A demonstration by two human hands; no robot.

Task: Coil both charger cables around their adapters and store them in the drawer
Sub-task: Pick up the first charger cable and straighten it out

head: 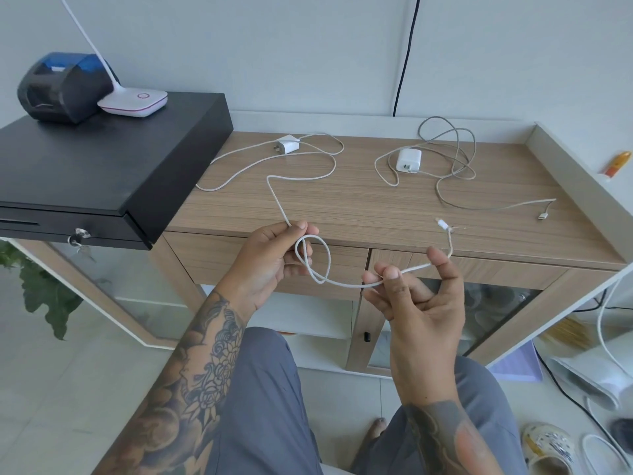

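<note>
Two white chargers lie on the wooden counter [359,207]. The left adapter [287,146] sits at the back, and its white cable [274,190] trails forward off the counter's front edge. My left hand [270,265] pinches that cable where it forms a small loop [310,258]. My right hand [418,296] holds the same cable near its free end, whose plug [442,223] sticks up above my fingers. The right adapter [408,160] lies untouched amid its tangled grey-white cable [455,156], with that cable's plug [544,216] near the front right. The drawer front [346,258] below the counter's edge is closed.
A black cash drawer box [102,166] stands at the left, carrying a dark receipt printer [63,85] and a white lamp base [133,102]. An orange tube [616,162] rests on the right ledge. Plant leaves [48,296], shoes [548,447] and cables lie on the floor.
</note>
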